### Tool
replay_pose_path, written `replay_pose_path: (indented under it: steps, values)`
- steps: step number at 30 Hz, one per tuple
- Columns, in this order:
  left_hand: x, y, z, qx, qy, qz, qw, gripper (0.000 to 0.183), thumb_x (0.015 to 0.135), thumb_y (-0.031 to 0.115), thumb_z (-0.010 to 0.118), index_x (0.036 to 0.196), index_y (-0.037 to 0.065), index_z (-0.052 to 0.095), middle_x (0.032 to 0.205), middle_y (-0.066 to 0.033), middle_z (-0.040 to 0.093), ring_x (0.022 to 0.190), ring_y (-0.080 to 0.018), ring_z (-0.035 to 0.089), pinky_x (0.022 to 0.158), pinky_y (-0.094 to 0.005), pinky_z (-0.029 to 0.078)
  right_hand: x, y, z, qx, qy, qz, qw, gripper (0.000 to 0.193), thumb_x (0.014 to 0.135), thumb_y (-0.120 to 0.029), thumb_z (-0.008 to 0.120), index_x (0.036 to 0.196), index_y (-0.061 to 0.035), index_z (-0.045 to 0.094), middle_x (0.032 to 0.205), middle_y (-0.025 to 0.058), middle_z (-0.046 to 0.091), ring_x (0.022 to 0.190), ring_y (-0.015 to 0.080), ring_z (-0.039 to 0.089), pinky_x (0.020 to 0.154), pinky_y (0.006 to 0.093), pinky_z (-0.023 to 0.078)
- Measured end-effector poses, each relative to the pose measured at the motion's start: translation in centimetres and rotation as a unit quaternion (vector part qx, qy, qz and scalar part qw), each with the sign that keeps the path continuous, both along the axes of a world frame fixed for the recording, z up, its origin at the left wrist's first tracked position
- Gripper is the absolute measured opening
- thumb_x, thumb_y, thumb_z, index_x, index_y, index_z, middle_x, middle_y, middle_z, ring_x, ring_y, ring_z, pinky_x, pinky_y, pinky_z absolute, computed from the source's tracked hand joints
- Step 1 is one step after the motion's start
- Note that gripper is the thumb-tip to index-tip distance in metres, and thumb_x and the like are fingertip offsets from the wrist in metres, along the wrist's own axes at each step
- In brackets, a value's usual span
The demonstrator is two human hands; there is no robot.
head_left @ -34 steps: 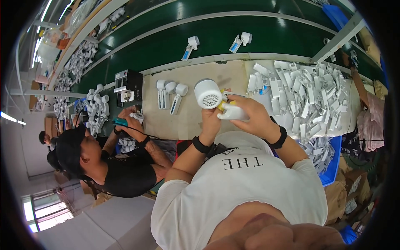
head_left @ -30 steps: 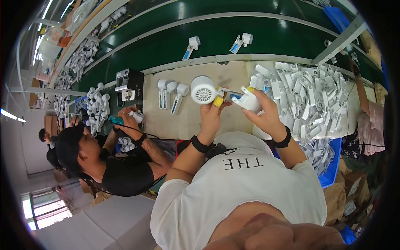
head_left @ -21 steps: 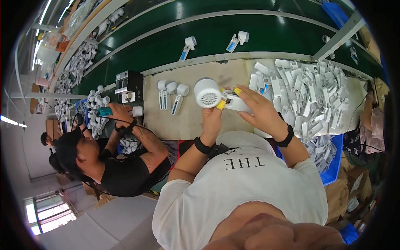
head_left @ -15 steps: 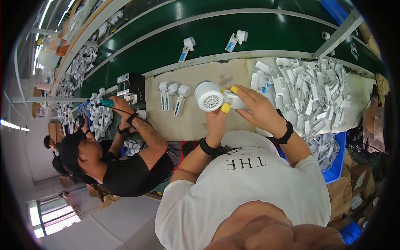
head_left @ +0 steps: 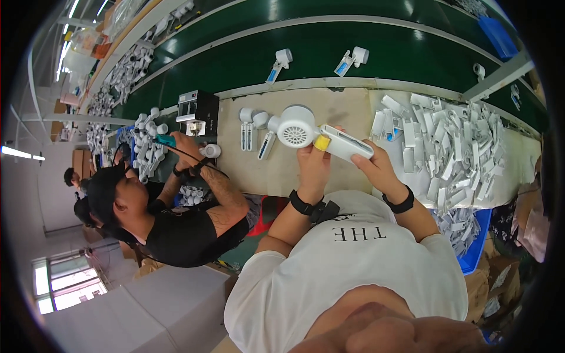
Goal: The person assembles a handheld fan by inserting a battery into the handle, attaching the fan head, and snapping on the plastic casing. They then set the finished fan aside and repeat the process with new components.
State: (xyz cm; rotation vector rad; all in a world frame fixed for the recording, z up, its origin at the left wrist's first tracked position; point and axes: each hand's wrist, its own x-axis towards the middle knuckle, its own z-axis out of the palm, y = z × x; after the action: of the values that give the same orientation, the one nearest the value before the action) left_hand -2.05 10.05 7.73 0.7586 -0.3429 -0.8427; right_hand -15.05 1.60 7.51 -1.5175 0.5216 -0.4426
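Between both hands is a white handheld fan (head_left: pixel 296 132), its round grille facing up and its long handle pointing right. My left hand (head_left: pixel 313 170) is closed around the joint of head and handle; a yellow finger cover (head_left: pixel 321 142) is on its thumb. My right hand (head_left: pixel 378 169) grips the far end of the handle, thumb on its near side. A dark slot runs along the handle's upper face. Just left of the fan, similar white units (head_left: pixel 266 145) lie on the worktable (head_left: pixel 338 106), their handles showing inner parts.
A heap of white handle shells (head_left: pixel 453 150) covers the table's right side, above a blue bin (head_left: pixel 474 247) of parts. Two units lie on the green conveyor (head_left: pixel 318 44) behind. On the left sit a black box-shaped device (head_left: pixel 200 112) and a co-worker (head_left: pixel 182 226) holding a teal tool (head_left: pixel 166 140).
The fan's handle has swung out to the right and now shows fully. My right hand has shifted from over the joint to the handle's end. The whole view has shifted slightly.
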Motion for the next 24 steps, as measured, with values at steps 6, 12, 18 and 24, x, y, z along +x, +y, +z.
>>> replay_pose_path:
  steps: [6, 12, 18, 24]
  values:
    - [2.2, 0.3, -1.3, 0.041, -0.016, -0.01, 0.999, 0.027, 0.083, 0.012, 0.056, 0.105, -0.002, 0.053, 0.096, -0.0136, 0.06, 0.09, -0.0244, 0.059, 0.083, -0.0366, 0.046, 1.5, -1.4, -1.9, -0.188, 0.013, 0.057, 0.981, 0.032, 0.08, -0.031, 0.061, 0.077, 0.0005, 0.056, 0.06, 0.0075, 0.05, 0.056, 0.0108, 0.046, 0.052, 0.0276, 0.04]
    - [9.7, 3.0, -12.3, 0.481, -0.431, -0.04, 0.762, 0.017, 0.076, 0.014, 0.059, 0.088, 0.002, 0.058, 0.069, -0.0111, 0.062, 0.065, -0.026, 0.061, 0.058, -0.0382, 0.046, 7.4, -4.4, -12.3, -0.197, 0.179, 0.271, 0.925, 0.026, 0.078, -0.027, 0.057, 0.087, -0.003, 0.059, 0.077, 0.0128, 0.059, 0.07, 0.0286, 0.056, 0.065, 0.0342, 0.045]
    - [14.7, 6.7, -15.6, 0.634, -0.552, -0.005, 0.541, 0.014, 0.071, 0.016, 0.058, 0.078, 0.003, 0.053, 0.067, -0.0173, 0.059, 0.064, -0.0351, 0.058, 0.059, -0.0441, 0.046, 25.0, -15.8, -13.0, -0.51, 0.067, 0.125, 0.849, 0.04, 0.074, -0.001, 0.048, 0.112, -0.011, 0.052, 0.11, 0.01, 0.054, 0.103, 0.0284, 0.05, 0.084, 0.0373, 0.043]
    - [14.1, 7.6, -16.2, 0.67, -0.498, 0.005, 0.551, 0.018, 0.069, 0.014, 0.06, 0.082, 0.004, 0.054, 0.081, -0.0178, 0.059, 0.075, -0.0331, 0.058, 0.063, -0.0431, 0.047, 39.7, -20.7, -15.8, -0.717, 0.034, 0.166, 0.676, 0.043, 0.075, -0.003, 0.05, 0.117, -0.015, 0.047, 0.125, 0.0074, 0.041, 0.108, 0.0295, 0.045, 0.087, 0.0393, 0.041]
